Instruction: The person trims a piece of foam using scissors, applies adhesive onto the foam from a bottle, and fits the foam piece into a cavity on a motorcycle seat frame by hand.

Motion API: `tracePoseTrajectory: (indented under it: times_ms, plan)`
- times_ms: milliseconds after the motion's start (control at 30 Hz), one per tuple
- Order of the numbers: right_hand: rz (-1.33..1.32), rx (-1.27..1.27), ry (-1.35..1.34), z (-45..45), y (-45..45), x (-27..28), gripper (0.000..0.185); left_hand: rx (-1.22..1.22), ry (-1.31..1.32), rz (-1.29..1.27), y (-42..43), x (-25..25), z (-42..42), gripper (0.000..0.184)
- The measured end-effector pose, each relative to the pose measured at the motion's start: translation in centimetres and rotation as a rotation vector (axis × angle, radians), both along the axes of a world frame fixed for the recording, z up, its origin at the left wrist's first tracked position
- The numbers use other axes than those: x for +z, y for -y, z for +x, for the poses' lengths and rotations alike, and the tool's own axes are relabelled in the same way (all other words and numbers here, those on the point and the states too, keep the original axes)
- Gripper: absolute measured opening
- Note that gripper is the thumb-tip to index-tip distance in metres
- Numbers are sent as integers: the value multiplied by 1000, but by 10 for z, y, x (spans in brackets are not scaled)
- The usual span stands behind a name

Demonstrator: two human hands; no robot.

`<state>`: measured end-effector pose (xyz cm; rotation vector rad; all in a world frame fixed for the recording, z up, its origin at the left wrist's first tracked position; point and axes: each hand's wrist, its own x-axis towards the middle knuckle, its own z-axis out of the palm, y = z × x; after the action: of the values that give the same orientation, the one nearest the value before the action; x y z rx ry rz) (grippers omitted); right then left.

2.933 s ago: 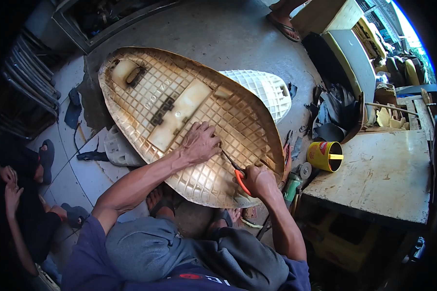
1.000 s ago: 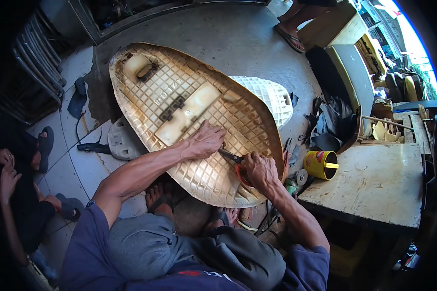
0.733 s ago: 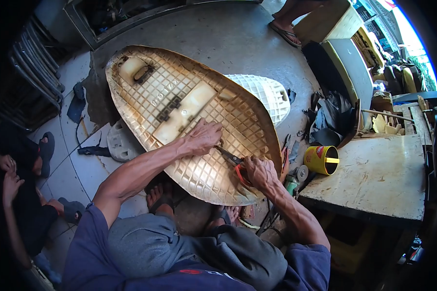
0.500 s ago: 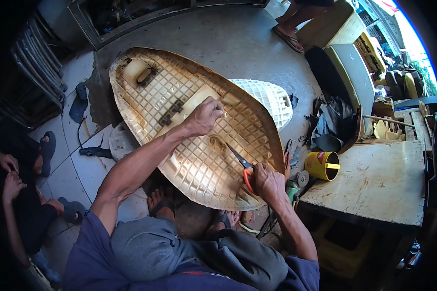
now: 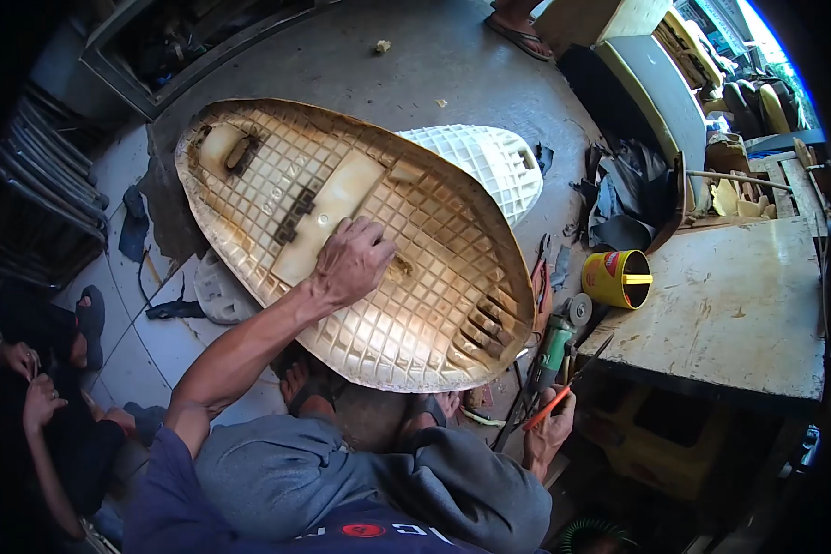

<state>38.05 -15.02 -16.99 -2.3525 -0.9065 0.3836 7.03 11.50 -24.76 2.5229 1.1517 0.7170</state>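
Observation:
A motorcycle seat base [image 5: 425, 277], yellowed plastic with a grid of ribs, lies with its ribbed underside up in front of me. My left hand [image 5: 353, 262] is over its middle, fingers curled down by a small hollow; what they hold, if anything, is hidden. To the right of the base, my right hand [image 5: 548, 430] is closed around the orange handles of a pair of scissors [image 5: 547, 407]. The dark blades point up and right, towards the bench edge.
A second, white ribbed base [image 5: 489, 171] lies behind. An angle grinder [image 5: 556, 346] is near the right bench [image 5: 711, 323], which carries a yellow tin [image 5: 609, 282]. Black material [image 5: 632, 189] is heaped at right. Another person's hands [image 5: 37, 383] are at far left.
My right hand has carried the scissors off the seat base, down to the right. My left hand has come lower and left. Small pale scraps now show on the floor behind.

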Motion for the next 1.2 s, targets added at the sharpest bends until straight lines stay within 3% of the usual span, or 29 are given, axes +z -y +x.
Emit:
tracePoseTrajectory:
  times_ms: [67,133,200,267,333,467,567,633,700,733,800,833,867,933,1000,1033,1067,1133,1200]
  plan:
    - [39,-77,-158,2,6,-17,39,-22,-69,28,4,-26,-3,11]
    - [96,-35,-130,-19,-16,-8,35,-70,-150,118,0,-38,-3,11]
    - [96,323,-142,-32,-43,5,35,-56,-156,169,1,-43,0,11]
    - [111,676,89,-42,-70,9,37,-39,-168,215,6,-48,2,11]
    - [-25,813,76,-55,-84,8,43,-52,-245,241,5,-52,6,9]
    - [-189,908,19,-67,-92,2,46,-69,-215,115,-2,-51,8,8]
    - [-132,912,20,-64,-80,-7,44,-105,-271,58,-2,-51,10,11]
    - [-110,820,11,-59,-77,-5,39,-137,-310,28,-7,-48,7,13]
    - [-76,765,7,-54,-70,-4,36,-321,-131,-184,-14,-41,-5,11]
    - [-38,712,4,-52,-69,-6,34,-321,-134,-170,-21,-30,-7,11]
    - [-12,674,-8,-49,-65,-5,33,65,370,-713,-27,-15,-12,16]
    - [30,633,-23,-48,-64,-3,33,78,358,-475,-28,-16,-16,20]
    - [75,593,-36,-48,-64,-2,32,69,350,-480,-29,-15,-17,20]
    - [173,523,10,-41,-59,-6,31,312,478,-541,-26,-4,-20,19]
    - [249,283,-76,-36,-51,-5,31,451,538,-487,-45,3,-21,17]
    - [312,199,-42,-28,-47,-6,29,484,499,-264,-49,16,-15,22]
    - [298,49,-98,-17,-37,-12,29,439,277,-79,-47,28,-9,34]
    - [194,-128,-85,-5,-29,-6,34,128,184,-39,-25,43,7,41]
    - [-21,-198,-68,12,-12,-17,40,-246,124,-301,28,60,28,58]
